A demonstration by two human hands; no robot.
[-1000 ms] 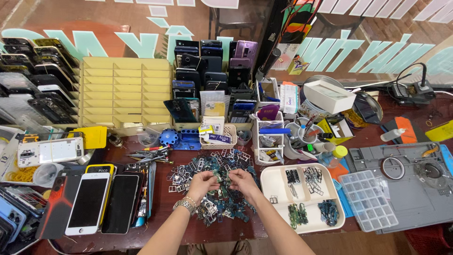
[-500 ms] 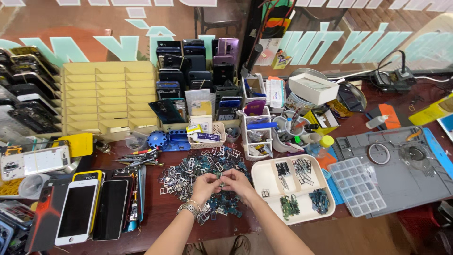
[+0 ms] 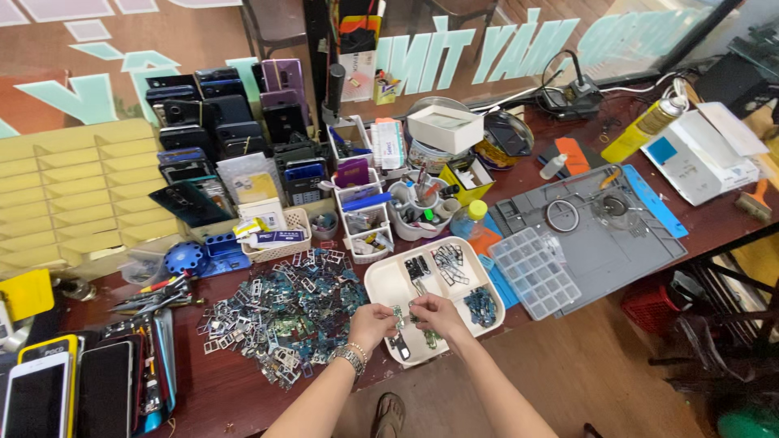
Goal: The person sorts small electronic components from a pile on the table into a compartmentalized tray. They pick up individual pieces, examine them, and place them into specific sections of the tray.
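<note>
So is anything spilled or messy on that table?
Yes. A big heap of small metal and circuit parts lies loose on the table, not in any box. The white tray beside it keeps its parts in neat clumps. Both hands, left hand and right hand, pinch small pieces over that tray.

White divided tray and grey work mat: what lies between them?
In the head view, a clear plastic compartment box lies between the white divided tray and the grey work mat.

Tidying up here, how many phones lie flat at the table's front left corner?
2: a white-fronted phone in a yellow case at the picture's edge, a black phone beside it. More may lie hidden beyond that edge.
</note>
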